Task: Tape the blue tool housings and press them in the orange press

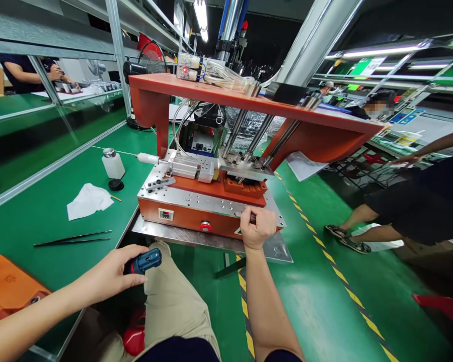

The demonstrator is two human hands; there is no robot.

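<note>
left hand (111, 274) gripping screwdriver (145, 261), right hand (257, 229) fisted
</note>
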